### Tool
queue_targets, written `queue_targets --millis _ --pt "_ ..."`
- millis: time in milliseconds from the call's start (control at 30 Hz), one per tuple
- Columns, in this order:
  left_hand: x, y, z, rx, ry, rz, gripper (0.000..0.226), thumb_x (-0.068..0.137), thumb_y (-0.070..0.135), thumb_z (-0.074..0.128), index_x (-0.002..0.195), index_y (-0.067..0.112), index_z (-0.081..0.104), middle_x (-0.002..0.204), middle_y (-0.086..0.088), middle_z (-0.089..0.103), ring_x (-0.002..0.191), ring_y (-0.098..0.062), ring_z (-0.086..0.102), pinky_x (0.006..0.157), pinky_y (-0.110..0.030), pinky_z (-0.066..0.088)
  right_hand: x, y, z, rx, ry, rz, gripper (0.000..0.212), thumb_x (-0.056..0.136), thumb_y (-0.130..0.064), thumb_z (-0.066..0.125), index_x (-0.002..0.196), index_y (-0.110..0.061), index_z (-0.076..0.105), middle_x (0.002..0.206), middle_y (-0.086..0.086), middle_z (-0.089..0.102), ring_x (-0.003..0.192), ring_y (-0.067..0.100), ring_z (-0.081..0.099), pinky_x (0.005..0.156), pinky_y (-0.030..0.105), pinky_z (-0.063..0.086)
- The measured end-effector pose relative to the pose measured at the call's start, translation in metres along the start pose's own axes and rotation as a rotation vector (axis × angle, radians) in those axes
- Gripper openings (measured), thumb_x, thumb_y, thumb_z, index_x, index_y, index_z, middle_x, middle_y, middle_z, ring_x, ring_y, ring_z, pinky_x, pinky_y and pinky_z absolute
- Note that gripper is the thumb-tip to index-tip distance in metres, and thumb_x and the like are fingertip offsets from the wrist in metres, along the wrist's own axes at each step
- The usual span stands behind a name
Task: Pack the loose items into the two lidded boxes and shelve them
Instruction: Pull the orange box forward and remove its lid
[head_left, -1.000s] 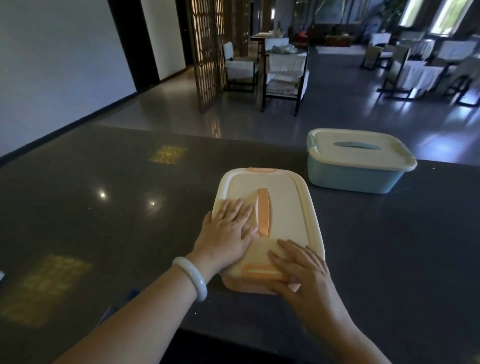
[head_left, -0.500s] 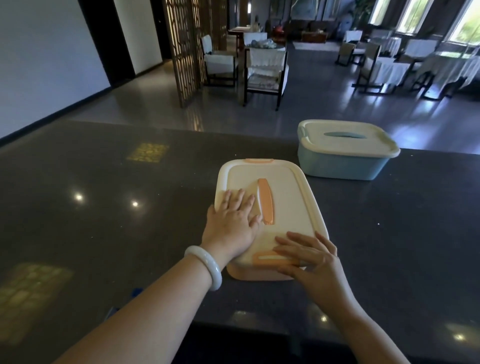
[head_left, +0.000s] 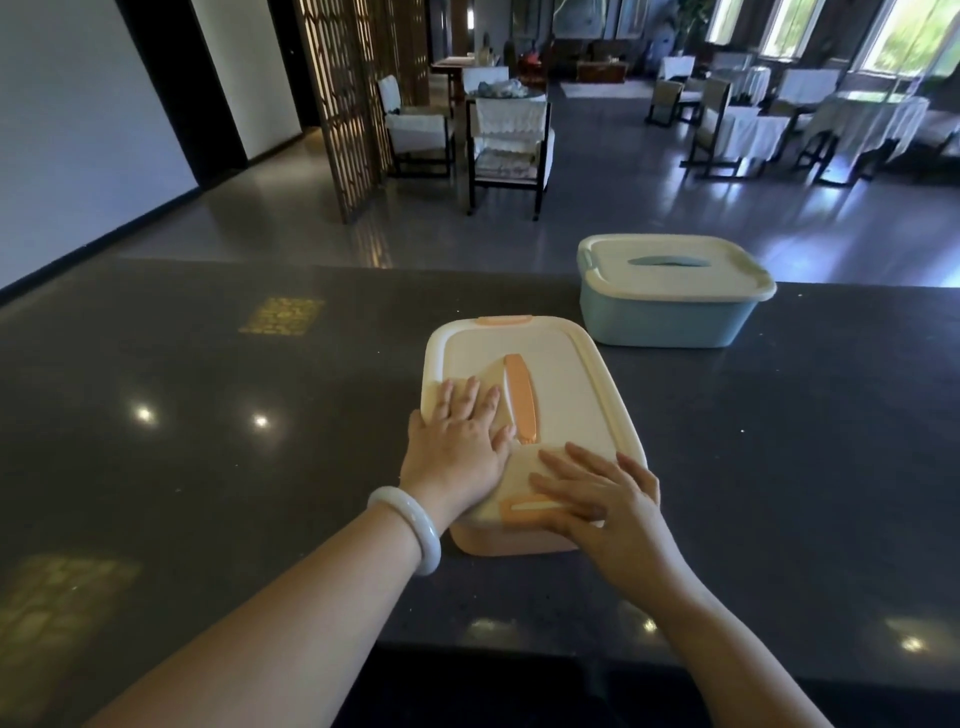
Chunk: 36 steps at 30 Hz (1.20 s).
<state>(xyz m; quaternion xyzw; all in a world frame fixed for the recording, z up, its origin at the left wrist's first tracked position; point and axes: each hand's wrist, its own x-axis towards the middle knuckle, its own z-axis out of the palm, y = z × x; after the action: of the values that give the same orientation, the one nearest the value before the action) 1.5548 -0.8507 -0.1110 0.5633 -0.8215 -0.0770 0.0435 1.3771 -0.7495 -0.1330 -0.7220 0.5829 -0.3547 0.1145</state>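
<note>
Flat on closed cream box (head_left: 566, 395), gripping nothing: left hand (head_left: 457, 447), right hand (head_left: 602, 499), fingers straight. Orange handle (head_left: 519, 395) just right of left fingers; orange clip (head_left: 519, 512) under right fingers. Lidded blue box (head_left: 665, 317) beyond, on counter (head_left: 208, 441).

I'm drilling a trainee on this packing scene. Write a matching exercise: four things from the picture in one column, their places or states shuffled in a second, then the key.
Column 1
1. left hand
2. right hand
3. blue box
4. white bracelet

Column 2
A. on the far side of the counter, lid on, untouched
B. flat on the cream box lid, beside the orange handle
C. round the left wrist
D. flat on the near end of that lid, at the orange latch

Pairs: 1-B, 2-D, 3-A, 4-C
</note>
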Motion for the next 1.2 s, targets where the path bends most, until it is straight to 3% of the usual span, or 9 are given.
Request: queue_targets --millis 100,300,433,600,733,800,933,1033,1200 --pt "-0.001 0.001 0.0 0.0 0.007 -0.002 0.061 0.101 0.054 0.016 0.156 0.031 0.006 0.164 0.006 -0.002 0.151 -0.023 -0.007 0.118 -0.056 0.013 -0.001 -0.001 0.001 0.054 0.034 0.011 0.044 0.07 -0.078 0.047 0.095 -0.051 0.071 0.115 -0.045 0.055 0.131 -0.018 0.03 0.111 0.016 0.004" --pt "-0.005 0.004 -0.001 -0.008 -0.007 -0.008 0.06 0.101 0.053 0.015 0.156 0.031 0.005 0.164 0.006 -0.006 0.15 -0.023 -0.01 0.119 -0.056 0.009 -0.008 -0.001 0.005 0.054 0.127 -0.048 0.033 0.073 -0.066 0.058 0.09 -0.043 0.075 0.108 -0.039 0.063 0.122 -0.013 0.046 0.112 0.024 0.012" --pt "-0.002 0.002 -0.003 -0.021 -0.049 -0.018 0.06 0.101 0.053 0.014 0.156 0.031 0.006 0.164 0.006 -0.006 0.15 -0.022 -0.01 0.119 -0.056 0.008 -0.01 -0.004 0.003 0.099 0.083 -0.064 0.027 0.074 -0.059 0.067 0.092 -0.041 0.076 0.106 -0.036 0.065 0.12 -0.011 0.05 0.113 0.023 0.012" --pt "-0.001 0.002 -0.002 -0.019 -0.042 -0.017 0.06 0.101 0.053 0.014 0.156 0.031 0.005 0.164 0.007 -0.006 0.15 -0.022 -0.011 0.119 -0.056 0.01 -0.009 -0.003 0.0 0.099 0.017 -0.016 0.035 0.072 -0.064 0.062 0.097 -0.042 0.074 0.109 -0.039 0.062 0.121 -0.012 0.048 0.112 0.02 0.01" --pt "-0.002 -0.002 0.0 -0.013 -0.024 0.0 0.06 0.101 0.054 0.014 0.156 0.032 0.004 0.164 0.007 -0.005 0.15 -0.023 -0.01 0.119 -0.055 0.01 -0.008 -0.01 -0.008 0.115 -0.057 0.018 0.027 0.072 -0.048 0.075 0.098 -0.046 0.071 0.112 -0.044 0.058 0.123 -0.015 0.043 0.11 0.018 0.01" --pt "0.0 -0.003 0.0 -0.015 -0.036 0.007 0.06 0.101 0.054 0.015 0.156 0.033 0.005 0.164 0.007 -0.005 0.15 -0.023 -0.009 0.119 -0.056 0.009 -0.004 -0.011 -0.014 0.177 -0.095 0.063 0.025 0.074 -0.045 0.072 0.099 -0.045 0.071 0.112 -0.043 0.058 0.122 -0.015 0.045 0.11 0.019 0.016" --pt "0.008 -0.002 -0.012 -0.003 -0.06 0.007 0.059 0.101 0.056 0.021 0.154 0.031 0.016 0.164 0.005 0.002 0.15 -0.023 -0.004 0.117 -0.061 0.002 0.024 -0.004 -0.033 0.321 -0.082 0.219 0.019 0.079 -0.028 0.077 0.097 -0.035 0.076 0.102 -0.03 0.069 0.106 -0.008 0.06 0.1 0.026 0.047" --pt "0.026 0.0 -0.023 -0.011 0.026 -0.017 0.059 0.101 0.055 0.021 0.153 0.029 0.021 0.164 0.005 0.003 0.15 -0.024 -0.004 0.117 -0.061 -0.001 0.068 0.006 -0.04 0.132 -0.09 0.291 0.021 0.085 -0.037 0.068 0.106 -0.041 0.071 0.112 -0.023 0.067 0.099 0.0 0.062 0.098 0.031 0.05" --pt "0.056 -0.003 -0.021 0.011 -0.045 -0.056 0.062 0.1 0.058 0.011 0.155 0.034 -0.006 0.163 0.006 -0.015 0.149 -0.028 -0.016 0.117 -0.062 -0.003 0.155 0.022 -0.029 -0.039 -0.184 0.201 0.043 0.092 -0.04 0.059 0.133 -0.028 0.052 0.135 -0.006 0.053 0.12 0.012 0.05 0.101 0.033 0.041"
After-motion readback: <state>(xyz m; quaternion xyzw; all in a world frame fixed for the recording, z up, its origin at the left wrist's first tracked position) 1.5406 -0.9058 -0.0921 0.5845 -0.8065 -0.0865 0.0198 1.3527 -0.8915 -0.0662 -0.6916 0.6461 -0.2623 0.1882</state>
